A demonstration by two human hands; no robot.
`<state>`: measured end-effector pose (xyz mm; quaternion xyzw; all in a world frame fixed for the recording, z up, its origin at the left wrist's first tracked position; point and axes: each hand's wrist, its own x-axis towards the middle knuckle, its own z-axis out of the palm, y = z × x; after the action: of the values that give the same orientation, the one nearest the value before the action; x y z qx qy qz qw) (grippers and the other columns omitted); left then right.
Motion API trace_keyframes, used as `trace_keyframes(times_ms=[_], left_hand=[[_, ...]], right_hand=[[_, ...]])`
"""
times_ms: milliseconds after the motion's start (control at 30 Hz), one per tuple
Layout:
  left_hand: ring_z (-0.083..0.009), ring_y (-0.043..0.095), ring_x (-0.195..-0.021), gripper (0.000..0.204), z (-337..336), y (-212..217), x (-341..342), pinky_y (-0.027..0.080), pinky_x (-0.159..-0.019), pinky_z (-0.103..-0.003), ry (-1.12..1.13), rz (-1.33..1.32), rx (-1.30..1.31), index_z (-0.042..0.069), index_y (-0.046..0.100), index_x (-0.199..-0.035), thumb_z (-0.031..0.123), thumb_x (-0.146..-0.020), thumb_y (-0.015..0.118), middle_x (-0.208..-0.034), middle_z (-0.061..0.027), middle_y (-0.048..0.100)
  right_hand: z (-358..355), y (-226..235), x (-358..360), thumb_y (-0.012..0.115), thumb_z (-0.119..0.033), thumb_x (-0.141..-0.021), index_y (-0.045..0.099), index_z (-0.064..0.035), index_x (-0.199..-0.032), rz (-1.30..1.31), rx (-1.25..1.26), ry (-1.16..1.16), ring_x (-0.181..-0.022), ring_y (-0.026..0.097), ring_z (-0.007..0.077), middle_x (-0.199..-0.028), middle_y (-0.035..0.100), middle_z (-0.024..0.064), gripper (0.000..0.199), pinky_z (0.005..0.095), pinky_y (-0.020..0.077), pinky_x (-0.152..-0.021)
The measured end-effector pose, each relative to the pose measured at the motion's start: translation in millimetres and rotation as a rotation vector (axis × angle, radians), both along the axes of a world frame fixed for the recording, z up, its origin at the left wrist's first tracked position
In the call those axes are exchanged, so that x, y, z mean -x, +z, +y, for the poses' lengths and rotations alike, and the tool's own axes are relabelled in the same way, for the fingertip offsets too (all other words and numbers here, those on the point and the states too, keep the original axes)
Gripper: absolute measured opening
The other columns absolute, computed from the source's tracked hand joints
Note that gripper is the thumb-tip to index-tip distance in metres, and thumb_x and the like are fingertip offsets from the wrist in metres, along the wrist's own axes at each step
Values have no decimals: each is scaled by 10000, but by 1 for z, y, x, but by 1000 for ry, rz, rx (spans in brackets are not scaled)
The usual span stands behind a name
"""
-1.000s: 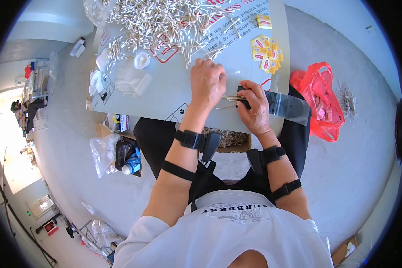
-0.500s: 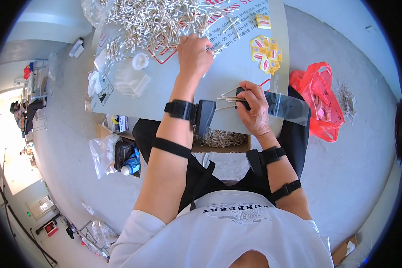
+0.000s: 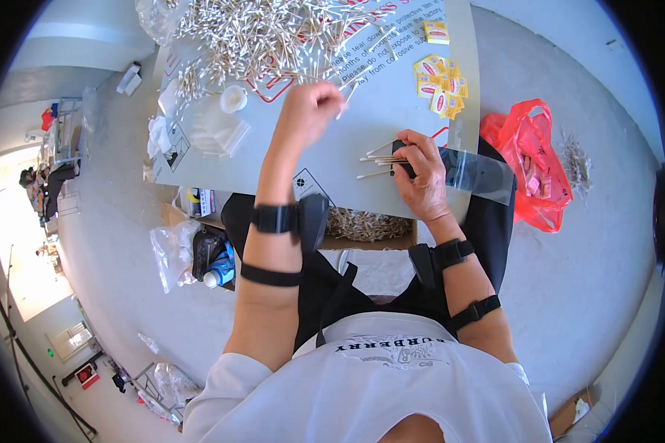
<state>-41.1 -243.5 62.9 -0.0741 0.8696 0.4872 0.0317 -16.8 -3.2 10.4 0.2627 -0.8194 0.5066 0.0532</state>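
My left hand [image 3: 308, 112] is closed in a pinch over the table, just in front of a large heap of cotton swabs [image 3: 251, 37]. A cotton swab [image 3: 351, 94] sticks out at its fingertips; other swabs there are hard to make out. Closer to the table's front edge, my right hand [image 3: 423, 173] is closed around several cotton swabs [image 3: 379, 159], their white tips pointing left. A black block [image 3: 400, 156] shows partly beneath those fingers, and a clear plastic strip [image 3: 480, 176] stretches from it to the right.
Yellow-and-white packets [image 3: 442, 85] lie on the table's right side. A small white round container [image 3: 233, 99] and clear plastic bags [image 3: 222, 134] lie at left. Below the front edge stands a cardboard box [image 3: 369, 229] of swabs. Right of the table is a red plastic bag [image 3: 528, 166].
My left hand has drawn back from the swab heap, toward me and slightly left, with a swab at its fingertips. My right hand has hardly moved.
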Motion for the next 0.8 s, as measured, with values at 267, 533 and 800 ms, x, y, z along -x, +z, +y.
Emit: trace_keyframes(times_ms=[267,533,800], left_hand=[[-91,573,-656,106,29,5,-88,478,-640,-270,-496,-386,-79,-2,667,-866,66,-796,707,-691,-43,643],[-249,597,-777,114,36,-25,-32,483,-697,-394,241,290,604,34,620,-803,106,-801,709,-798,-92,606],[-341,558,-871,143,52,-33,-27,476,-757,-439,67,192,502,48,611,-836,50,-741,718,-853,-127,581]], right_hand=[[-2,1,0,633,87,-655,594,9,-847,15,11,6,-1028,588,349,-1139,603,146,211,401,499,-888],[-4,3,0,640,76,-663,602,13,-886,2,6,11,-1031,583,351,-1138,601,149,235,404,496,-891],[-1,1,0,648,68,-675,599,14,-902,-32,13,-2,-1037,583,352,-1140,600,149,239,407,496,-892]])
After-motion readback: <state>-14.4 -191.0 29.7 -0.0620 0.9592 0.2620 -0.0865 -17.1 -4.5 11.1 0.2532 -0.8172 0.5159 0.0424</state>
